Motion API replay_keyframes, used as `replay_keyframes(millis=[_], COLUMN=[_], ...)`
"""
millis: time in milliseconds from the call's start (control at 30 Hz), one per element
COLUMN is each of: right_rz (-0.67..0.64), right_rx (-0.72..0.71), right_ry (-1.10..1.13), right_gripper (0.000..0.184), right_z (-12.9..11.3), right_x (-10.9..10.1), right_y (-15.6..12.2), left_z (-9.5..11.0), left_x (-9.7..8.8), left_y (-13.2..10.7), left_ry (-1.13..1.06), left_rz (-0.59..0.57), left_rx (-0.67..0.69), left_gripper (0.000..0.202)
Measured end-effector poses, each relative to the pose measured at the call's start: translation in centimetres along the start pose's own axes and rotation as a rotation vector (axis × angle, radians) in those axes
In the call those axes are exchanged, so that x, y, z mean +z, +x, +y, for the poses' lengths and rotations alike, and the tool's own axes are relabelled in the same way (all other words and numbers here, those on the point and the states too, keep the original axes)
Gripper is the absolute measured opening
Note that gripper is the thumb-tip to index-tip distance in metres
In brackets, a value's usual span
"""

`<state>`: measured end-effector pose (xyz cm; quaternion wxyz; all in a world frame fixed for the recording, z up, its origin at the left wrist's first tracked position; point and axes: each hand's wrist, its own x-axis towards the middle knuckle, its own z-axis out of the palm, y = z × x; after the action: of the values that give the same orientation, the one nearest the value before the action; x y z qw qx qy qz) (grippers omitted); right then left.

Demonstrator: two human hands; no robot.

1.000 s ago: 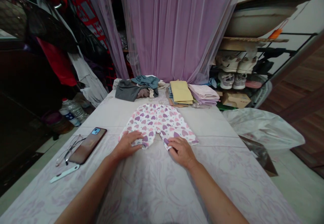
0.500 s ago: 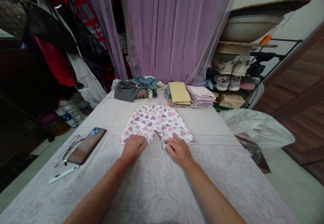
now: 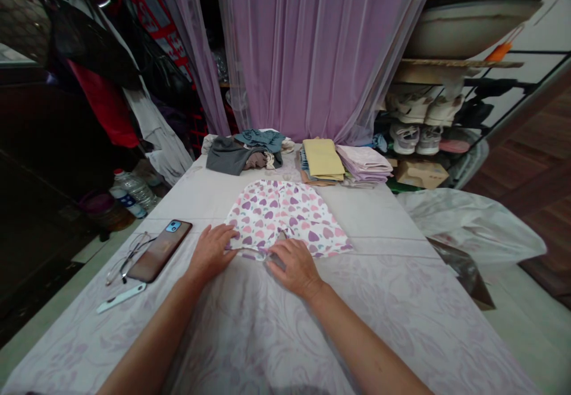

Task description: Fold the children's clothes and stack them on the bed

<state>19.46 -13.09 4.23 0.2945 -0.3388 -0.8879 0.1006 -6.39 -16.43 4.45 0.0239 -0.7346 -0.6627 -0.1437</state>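
Observation:
A small pair of white pants with pink and purple hearts point(image 3: 285, 216) lies flat on a lilac-patterned bedsheet point(image 3: 392, 323), its legs gathered at the lower edge. My right hand point(image 3: 294, 269) presses on that lower edge, its fingers over the bunched cuffs, and seems to hold them. My left hand point(image 3: 210, 253) rests flat on the sheet with its fingers apart, touching the garment's lower left side. Next to my left hand lie a smartphone point(image 3: 159, 251) and a pair of glasses point(image 3: 129, 258).
Beyond the pants are a folded yellow cloth point(image 3: 323, 159), a folded lilac stack point(image 3: 363, 164) and a rumpled grey and teal clothes pile point(image 3: 243, 151). A white plastic bag point(image 3: 468, 228) lies at the right. A purple curtain point(image 3: 312, 56) hangs behind.
The spread pant legs have closed together into one block. My left hand has moved left off the cuff, and my right hand has shifted inward over the gathered lower edge.

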Motion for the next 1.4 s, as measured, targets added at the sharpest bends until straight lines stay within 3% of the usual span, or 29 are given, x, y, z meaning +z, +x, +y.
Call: replay_keyframes(millis=[200, 300, 367, 467, 733, 867, 1000, 1100, 1233, 1400], right_rz=[-0.057, -0.026, -0.011, -0.005, 0.017, 0.053, 0.108, 0.21, 0.302, 0.148], right_rx=[0.128, 0.184, 0.137, 0.006, -0.071, -0.044, -0.071, -0.023, 0.173, 0.227], right_ry=[-0.128, -0.176, -0.173, -0.131, -0.084, -0.032, 0.067, 0.05, -0.061, -0.138], right_gripper=[0.028, 0.015, 0.005, 0.014, 0.015, 0.009, 0.014, 0.019, 0.022, 0.023], right_z=[-1.5, -1.9, -2.2, -2.6, -2.6, -2.8, -2.8, -1.2, 3.2, 7.7], right_x=[1.7, 2.6, 3.1, 3.7, 4.3, 4.1, 3.0, 1.5, -0.7, -2.0], right_y=[1.5, 1.9, 2.0, 1.9, 1.4, 1.4, 1.8, 2.2, 1.6, -1.1], left_z=[-2.1, -2.0, -2.1, -2.8, -4.0, -5.4, -6.4, -4.7, -0.1, 3.1], left_x=[-1.0, -1.1, -1.1, -0.9, -0.4, -0.9, -2.1, -2.3, -0.6, 2.3], left_y=[-0.6, -0.4, -0.5, -0.9, -1.2, -1.1, -0.6, 0.9, 3.7, 4.5], left_ry=[0.046, 0.041, 0.016, 0.014, 0.0, -0.083, -0.19, -0.256, -0.278, -0.049], left_rz=[-0.029, -0.04, -0.031, -0.02, -0.007, -0.135, -0.237, -0.177, -0.193, -0.217], left_rx=[-0.127, -0.247, -0.313, -0.365, -0.29, -0.197, -0.162, -0.171, -0.041, 0.047], left_gripper=[0.036, 0.037, 0.039, 0.043, 0.053, 0.052, 0.06, 0.055, 0.051, 0.056])
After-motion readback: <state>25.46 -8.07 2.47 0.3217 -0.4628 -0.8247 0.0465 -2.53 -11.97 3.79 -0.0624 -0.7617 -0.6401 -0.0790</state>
